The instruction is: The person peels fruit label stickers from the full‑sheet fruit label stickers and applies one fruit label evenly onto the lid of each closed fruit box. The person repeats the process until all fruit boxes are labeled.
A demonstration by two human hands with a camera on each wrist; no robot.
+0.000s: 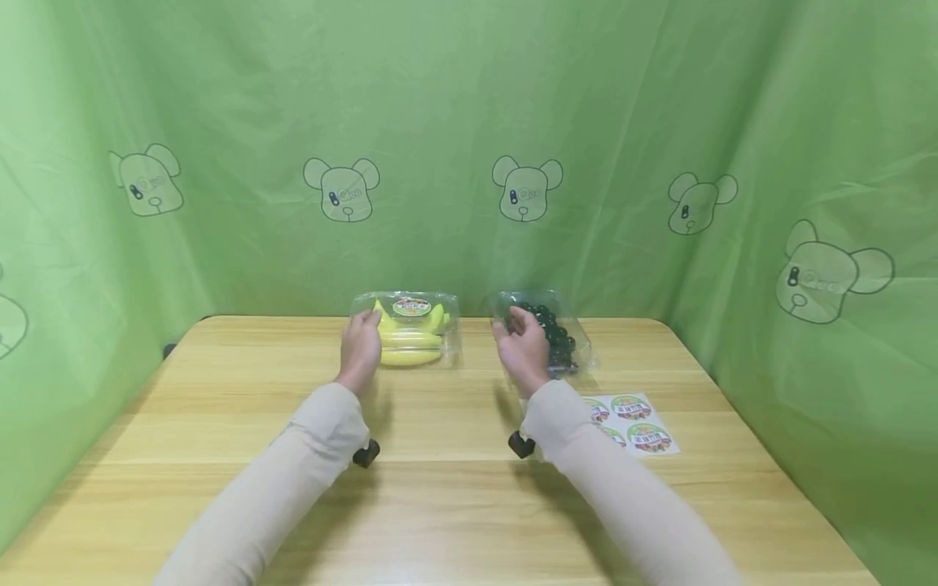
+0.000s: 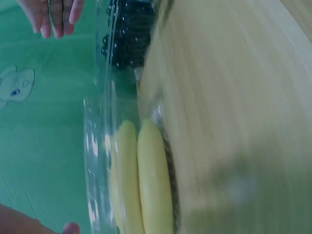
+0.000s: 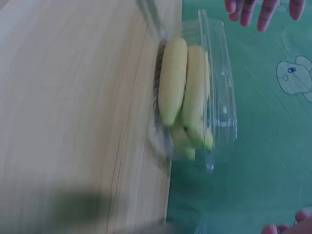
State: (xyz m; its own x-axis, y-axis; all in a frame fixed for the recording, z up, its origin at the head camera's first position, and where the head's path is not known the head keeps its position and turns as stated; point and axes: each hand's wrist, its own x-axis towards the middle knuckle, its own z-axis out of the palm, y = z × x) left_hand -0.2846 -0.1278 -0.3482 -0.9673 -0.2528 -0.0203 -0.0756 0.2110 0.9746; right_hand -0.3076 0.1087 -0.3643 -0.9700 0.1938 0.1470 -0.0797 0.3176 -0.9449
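A clear plastic box of yellow bananas rests near the table's far edge, lid down, with a round sticker on top. To its right lies a second clear box holding dark green grapes. My left hand is at the banana box's left end, overlapping it in the head view; in the right wrist view its fingers hang loose above the box. Over the left side of the grape box hovers my right hand, fingers relaxed and holding nothing; the left wrist view shows those fingers extended.
On the right of the wooden table lies a white sheet of round stickers, partly behind my right sleeve. A green curtain with bear heads surrounds the table on the back and both sides.
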